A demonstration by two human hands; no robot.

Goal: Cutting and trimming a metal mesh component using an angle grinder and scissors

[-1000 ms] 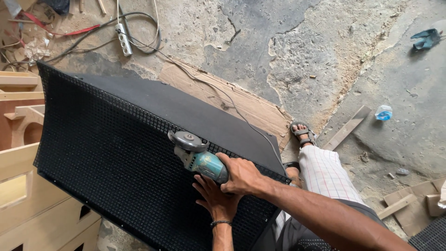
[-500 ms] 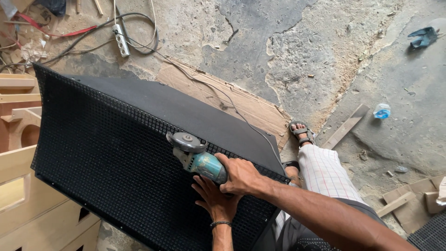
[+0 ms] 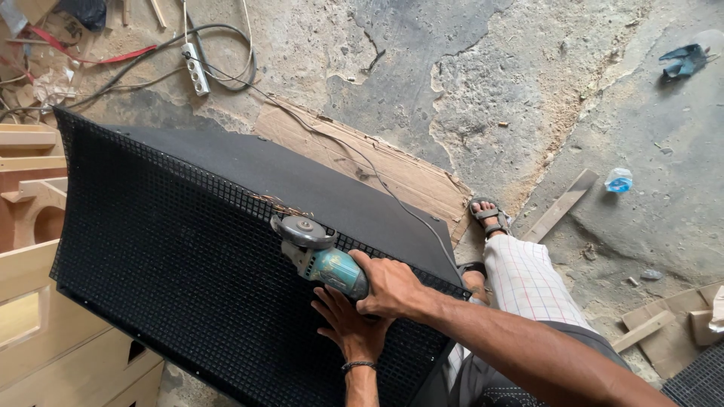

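At frame centre my right hand was clamped on the angle grinder, left hand flat on the black mesh grille; steadier disc angle advised.

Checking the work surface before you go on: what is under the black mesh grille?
The black mesh grille lies over a black cabinet, on cardboard. Pale wooden boxes show below its left edge. The mesh hides what is inside.
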